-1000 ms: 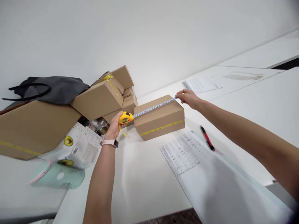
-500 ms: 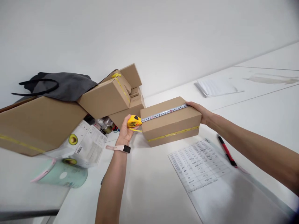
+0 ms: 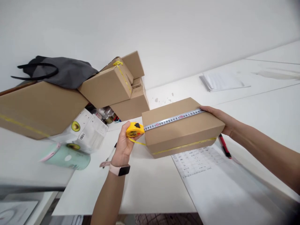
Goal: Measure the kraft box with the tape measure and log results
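In my left hand (image 3: 123,143) is a yellow tape measure (image 3: 135,130), held against the left end of a brown cardboard box (image 3: 180,132). The metal blade (image 3: 172,119) runs out of its case across the top of the box to the right end. There my right hand (image 3: 217,118) grips the box's far right corner, its fingers covering the end of the blade. Yellow tape with markings runs along the near side of the box, and a yellow strap hangs below the case.
A printed sheet (image 3: 199,181) lies partly behind the box, with a red-and-black pen (image 3: 225,146) beside it. Stacked cartons (image 3: 105,92), a grey bag (image 3: 67,70), an avocado-print package (image 3: 91,131) and a mint green cup (image 3: 70,156) stand left. Papers (image 3: 221,82) lie at the back.
Both hands have brought the box and tape measure nearer to me, so the box now covers the top of the printed sheet. The view has shifted, showing the table's front edge.
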